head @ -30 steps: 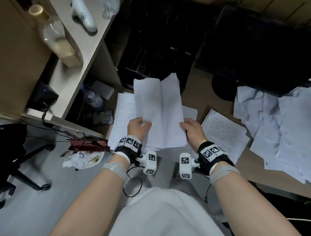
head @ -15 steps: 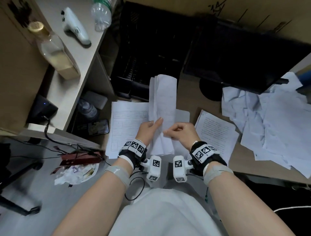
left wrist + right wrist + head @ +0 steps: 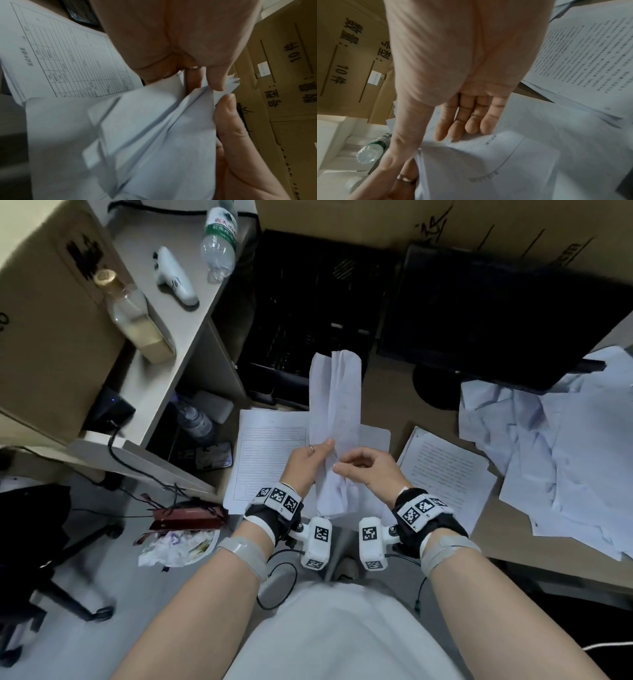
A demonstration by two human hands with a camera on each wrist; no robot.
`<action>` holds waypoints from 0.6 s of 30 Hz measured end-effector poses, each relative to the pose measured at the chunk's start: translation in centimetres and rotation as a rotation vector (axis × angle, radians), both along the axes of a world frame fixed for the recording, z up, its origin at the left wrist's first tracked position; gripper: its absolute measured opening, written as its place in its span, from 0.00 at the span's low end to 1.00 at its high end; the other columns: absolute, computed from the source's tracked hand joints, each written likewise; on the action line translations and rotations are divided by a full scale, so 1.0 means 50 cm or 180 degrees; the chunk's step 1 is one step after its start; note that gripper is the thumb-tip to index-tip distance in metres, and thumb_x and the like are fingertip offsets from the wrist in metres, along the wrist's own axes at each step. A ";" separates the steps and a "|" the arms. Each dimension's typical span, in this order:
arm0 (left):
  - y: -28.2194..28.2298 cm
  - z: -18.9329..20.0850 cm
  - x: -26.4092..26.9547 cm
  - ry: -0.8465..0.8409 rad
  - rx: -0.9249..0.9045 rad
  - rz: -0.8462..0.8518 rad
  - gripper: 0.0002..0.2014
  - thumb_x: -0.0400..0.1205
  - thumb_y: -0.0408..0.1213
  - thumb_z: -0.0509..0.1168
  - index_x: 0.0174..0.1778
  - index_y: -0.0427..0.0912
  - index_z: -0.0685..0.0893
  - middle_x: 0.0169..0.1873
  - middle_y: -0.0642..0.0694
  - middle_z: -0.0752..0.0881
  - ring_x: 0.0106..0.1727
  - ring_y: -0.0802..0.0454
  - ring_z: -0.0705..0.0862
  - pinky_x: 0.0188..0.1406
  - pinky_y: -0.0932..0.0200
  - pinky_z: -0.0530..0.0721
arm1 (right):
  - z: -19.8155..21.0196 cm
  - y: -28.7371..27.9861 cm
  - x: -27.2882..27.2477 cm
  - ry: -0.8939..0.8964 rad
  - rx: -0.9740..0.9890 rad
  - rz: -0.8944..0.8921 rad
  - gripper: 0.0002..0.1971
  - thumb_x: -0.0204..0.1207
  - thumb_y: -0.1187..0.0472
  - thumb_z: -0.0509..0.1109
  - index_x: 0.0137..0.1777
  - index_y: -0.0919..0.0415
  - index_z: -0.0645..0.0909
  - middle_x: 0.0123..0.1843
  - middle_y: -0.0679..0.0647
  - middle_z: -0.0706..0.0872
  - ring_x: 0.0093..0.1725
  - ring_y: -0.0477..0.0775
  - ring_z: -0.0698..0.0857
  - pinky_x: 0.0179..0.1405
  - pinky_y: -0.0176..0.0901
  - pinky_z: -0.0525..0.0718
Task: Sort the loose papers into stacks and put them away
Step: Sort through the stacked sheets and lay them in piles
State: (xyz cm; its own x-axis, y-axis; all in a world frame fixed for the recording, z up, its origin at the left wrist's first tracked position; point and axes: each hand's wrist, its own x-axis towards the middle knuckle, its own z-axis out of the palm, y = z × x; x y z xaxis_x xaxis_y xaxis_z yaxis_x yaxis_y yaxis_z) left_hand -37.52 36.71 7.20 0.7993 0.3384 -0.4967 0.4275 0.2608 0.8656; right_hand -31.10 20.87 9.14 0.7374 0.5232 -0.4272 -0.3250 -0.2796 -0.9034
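Observation:
In the head view a narrow folded bundle of white papers point(image 3: 337, 405) stands upright above the desk, between both hands. My left hand point(image 3: 308, 463) pinches its lower left edge; the left wrist view shows the thumb point(image 3: 223, 108) and fingers point(image 3: 216, 81) squeezing the folded papers point(image 3: 137, 135). My right hand point(image 3: 366, 470) meets the bundle from the right. In the right wrist view its fingers point(image 3: 462, 125) lie nearly straight against the papers point(image 3: 488, 169), with the thumb point(image 3: 388, 162) stretched out beside the sheets' edge.
A printed form stack point(image 3: 270, 453) lies under the hands and a stack of text pages point(image 3: 445, 474) to the right. A heap of crumpled loose sheets point(image 3: 548, 457) covers the desk's right side. Behind stand a black monitor point(image 3: 496, 330) and black tray point(image 3: 308, 313); bottles point(image 3: 219, 241) sit on the left shelf.
The sheets, held spread wide a second ago, are now folded into a narrow bundle. Both hands have come together at its lower part.

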 end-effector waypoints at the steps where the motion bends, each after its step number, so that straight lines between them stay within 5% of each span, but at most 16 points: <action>1: -0.003 -0.001 -0.005 -0.0060 0.0009 0.0021 0.32 0.69 0.70 0.72 0.39 0.40 0.81 0.34 0.39 0.76 0.35 0.43 0.72 0.39 0.49 0.70 | 0.002 -0.001 -0.001 0.0014 0.0039 0.0021 0.15 0.66 0.57 0.85 0.49 0.61 0.88 0.47 0.59 0.91 0.46 0.50 0.87 0.51 0.45 0.88; 6: -0.025 0.026 -0.037 -0.0105 0.0225 0.0118 0.29 0.70 0.68 0.70 0.33 0.41 0.76 0.30 0.41 0.69 0.32 0.46 0.67 0.33 0.53 0.65 | 0.008 -0.011 -0.012 0.0014 0.0156 0.0172 0.19 0.67 0.55 0.85 0.52 0.66 0.86 0.42 0.54 0.88 0.41 0.49 0.85 0.46 0.44 0.87; 8: -0.027 0.031 -0.045 -0.0165 0.0235 0.0137 0.25 0.73 0.65 0.69 0.31 0.44 0.77 0.31 0.40 0.74 0.34 0.46 0.72 0.38 0.52 0.70 | 0.011 -0.014 -0.014 0.0022 0.0152 0.0191 0.21 0.65 0.53 0.86 0.51 0.63 0.84 0.41 0.54 0.86 0.39 0.51 0.84 0.45 0.46 0.87; 13: -0.032 0.046 -0.044 -0.0340 0.0146 0.0102 0.28 0.75 0.65 0.70 0.42 0.39 0.83 0.39 0.38 0.80 0.41 0.43 0.77 0.46 0.48 0.75 | 0.025 -0.009 0.000 -0.0075 0.0076 0.0240 0.22 0.63 0.53 0.88 0.48 0.57 0.78 0.34 0.50 0.79 0.35 0.52 0.79 0.41 0.48 0.83; 18: -0.013 0.071 -0.036 -0.0542 0.0410 -0.0012 0.16 0.84 0.46 0.67 0.32 0.44 0.79 0.30 0.44 0.73 0.36 0.50 0.71 0.39 0.55 0.71 | 0.044 0.012 0.012 -0.0275 0.0032 0.0398 0.24 0.63 0.52 0.87 0.49 0.58 0.77 0.31 0.48 0.77 0.33 0.52 0.78 0.38 0.48 0.83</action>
